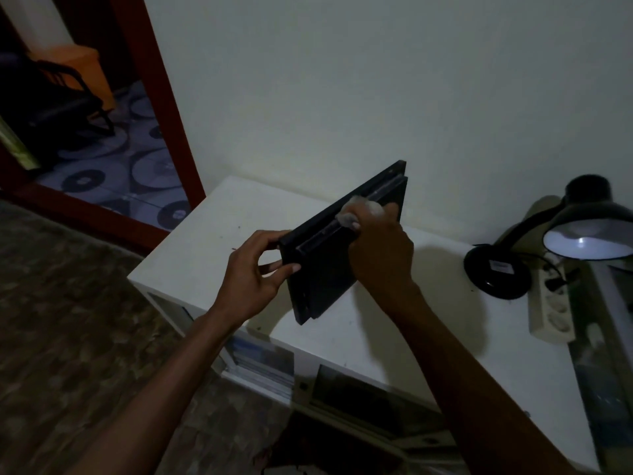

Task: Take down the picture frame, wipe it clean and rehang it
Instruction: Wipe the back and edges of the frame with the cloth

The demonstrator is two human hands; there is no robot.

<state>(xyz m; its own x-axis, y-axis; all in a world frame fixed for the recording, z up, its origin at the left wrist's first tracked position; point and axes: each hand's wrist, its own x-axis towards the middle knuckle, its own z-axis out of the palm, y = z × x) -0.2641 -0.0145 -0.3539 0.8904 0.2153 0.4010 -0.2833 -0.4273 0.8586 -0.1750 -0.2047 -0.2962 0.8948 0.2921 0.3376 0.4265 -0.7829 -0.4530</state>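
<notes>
A black picture frame (325,279) is held on edge above the white table (428,323), its back side turned toward me. My left hand (255,269) pinches its near left corner between thumb and fingers. My right hand (380,248) presses a crumpled white tissue (356,210) against the frame's upper edge, its fingers curled around the wad. The frame's front face is hidden from me.
A black desk lamp (582,231), lit, stands at the table's right, with a white power strip (551,303) beside it. Books (260,368) fill the shelf under the table. An open doorway (102,142) with a red frame lies to the left, a dark chair (54,97) beyond it.
</notes>
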